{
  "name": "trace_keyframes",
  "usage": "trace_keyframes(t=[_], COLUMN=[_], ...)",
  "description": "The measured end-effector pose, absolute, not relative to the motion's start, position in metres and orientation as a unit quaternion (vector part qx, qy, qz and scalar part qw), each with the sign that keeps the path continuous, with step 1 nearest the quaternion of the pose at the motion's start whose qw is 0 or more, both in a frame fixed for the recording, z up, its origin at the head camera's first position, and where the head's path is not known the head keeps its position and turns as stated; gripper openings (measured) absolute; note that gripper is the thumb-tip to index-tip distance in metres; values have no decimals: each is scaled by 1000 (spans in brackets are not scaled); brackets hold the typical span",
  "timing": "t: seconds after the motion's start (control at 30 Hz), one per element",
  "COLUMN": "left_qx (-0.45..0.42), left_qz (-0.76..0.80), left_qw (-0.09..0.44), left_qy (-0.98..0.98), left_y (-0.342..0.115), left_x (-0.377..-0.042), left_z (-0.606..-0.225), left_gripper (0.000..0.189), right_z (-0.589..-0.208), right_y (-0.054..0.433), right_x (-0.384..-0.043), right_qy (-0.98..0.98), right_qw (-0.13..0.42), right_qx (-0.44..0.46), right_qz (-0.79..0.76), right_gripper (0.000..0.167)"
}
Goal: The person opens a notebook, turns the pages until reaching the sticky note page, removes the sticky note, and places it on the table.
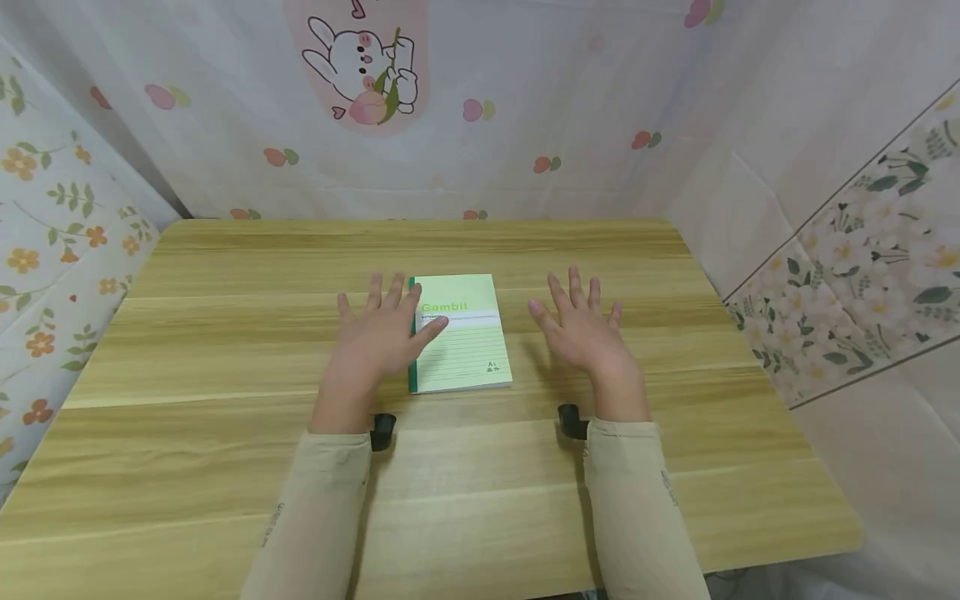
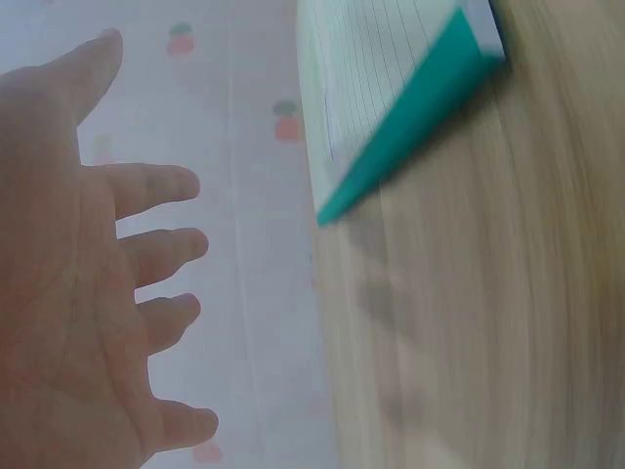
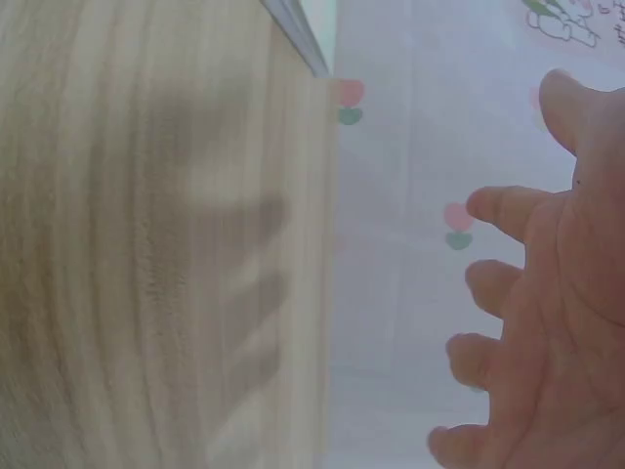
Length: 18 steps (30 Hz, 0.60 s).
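A pale green notebook (image 1: 461, 354) with a dark green spine and the word "Gambit" on its cover lies flat and closed on the wooden table. My left hand (image 1: 378, 337) hovers palm down, fingers spread, overlapping the notebook's left edge in the head view. The left wrist view shows that hand (image 2: 78, 283) raised above the tabletop, with the notebook's green spine (image 2: 415, 122) beyond. To the right of the notebook my right hand (image 1: 585, 333) is also spread and holds nothing. In the right wrist view its palm (image 3: 557, 313) is apart from the table, and a notebook corner (image 3: 298, 34) shows at the top.
The light wooden table (image 1: 225, 483) has rounded corners. Behind it hangs a white curtain (image 1: 510, 158) with fruit prints and a rabbit. Floral cloth (image 1: 60, 250) closes off the left side, and another floral panel (image 1: 855, 267) stands to the right. Black wrist mounts (image 1: 382, 432) sit at both sleeves.
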<state>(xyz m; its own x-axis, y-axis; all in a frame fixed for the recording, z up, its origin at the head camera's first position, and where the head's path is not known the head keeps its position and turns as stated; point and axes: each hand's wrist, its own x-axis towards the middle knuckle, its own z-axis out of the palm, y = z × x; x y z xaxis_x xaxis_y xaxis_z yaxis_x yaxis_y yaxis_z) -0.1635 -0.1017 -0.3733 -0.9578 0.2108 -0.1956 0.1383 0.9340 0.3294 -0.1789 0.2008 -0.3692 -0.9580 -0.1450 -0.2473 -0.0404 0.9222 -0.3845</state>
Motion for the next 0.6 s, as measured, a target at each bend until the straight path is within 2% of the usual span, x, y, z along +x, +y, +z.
trace_keyframes(t=[0.2,0.4,0.6], left_qx=[145,218,245], left_qz=[122,87,51], left_qw=[114,125,141], left_qy=[975,964,958], left_y=[-65,-16,9], left_x=[-163,-153,-145], left_z=[-376,-385,-389], left_gripper=[80,69,46], right_z=[-365,-366,-371], right_y=[200,201,201], right_x=[-176,-172,-170], right_qy=[965,948,948], right_qw=[174,231,246], right_qx=[-53,-68,-94], right_qz=[-187,-207,-181], right_gripper=[86,75,67])
